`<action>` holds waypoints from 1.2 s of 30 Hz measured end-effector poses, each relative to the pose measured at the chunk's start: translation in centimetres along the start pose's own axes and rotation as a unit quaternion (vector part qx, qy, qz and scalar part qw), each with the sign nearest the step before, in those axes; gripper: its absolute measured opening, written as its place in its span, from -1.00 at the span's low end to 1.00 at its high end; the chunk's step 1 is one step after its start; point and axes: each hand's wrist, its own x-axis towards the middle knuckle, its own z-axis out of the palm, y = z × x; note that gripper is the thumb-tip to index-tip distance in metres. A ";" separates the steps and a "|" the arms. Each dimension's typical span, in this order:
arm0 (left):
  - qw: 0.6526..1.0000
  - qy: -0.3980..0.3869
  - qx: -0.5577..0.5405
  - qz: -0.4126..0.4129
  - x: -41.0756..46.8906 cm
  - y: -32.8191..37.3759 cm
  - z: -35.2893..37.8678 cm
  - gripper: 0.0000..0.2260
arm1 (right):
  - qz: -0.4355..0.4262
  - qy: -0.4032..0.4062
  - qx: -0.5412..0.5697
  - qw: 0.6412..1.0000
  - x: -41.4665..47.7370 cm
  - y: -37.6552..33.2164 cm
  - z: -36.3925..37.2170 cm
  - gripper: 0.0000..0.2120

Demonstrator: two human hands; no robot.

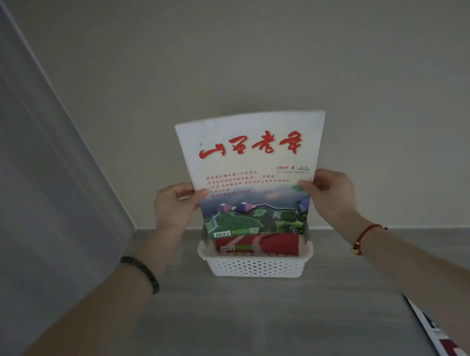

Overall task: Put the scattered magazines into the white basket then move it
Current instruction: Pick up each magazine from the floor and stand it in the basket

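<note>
A white magazine (253, 173) with red characters and a landscape picture stands upright over the white perforated basket (256, 267) on the grey floor by the wall. My left hand (174, 207) pinches its left edge and my right hand (331, 193) pinches its right edge. Its lower edge sits at the basket's rim, in front of the wall. A red magazine (275, 244) lies inside the basket, partly hidden behind the held one.
Another magazine (435, 333) lies on the floor at the lower right, cut off by my right forearm and the frame edge. A beige wall rises right behind the basket. A grey wall or door panel runs along the left, forming a corner.
</note>
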 end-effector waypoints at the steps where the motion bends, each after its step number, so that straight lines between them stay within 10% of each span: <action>1: 1.000 -0.006 0.003 -0.012 0.5 -0.9 0.3 -0.86 | 0.014 0.004 -0.005 1.000 0.1 0.5 0.6 -0.86; 15: 0.998 0.017 0.026 -0.058 3.3 -9.6 3.7 -0.67 | 0.110 0.037 -0.008 0.993 0.3 6.8 5.4 -0.89; 19: 0.996 -0.061 -0.059 -0.033 3.5 -8.7 4.2 -0.44 | 0.083 0.074 0.045 0.993 1.1 5.9 5.7 -0.45; 25: 0.988 -0.132 -0.073 -0.046 3.7 -6.9 6.6 -0.56 | 0.104 -0.006 0.202 0.974 2.6 3.5 7.0 -0.54; 36: 0.991 -0.123 0.020 -0.046 3.3 -7.1 5.9 -0.71 | 0.087 -0.056 0.097 0.990 2.0 4.2 5.9 -0.53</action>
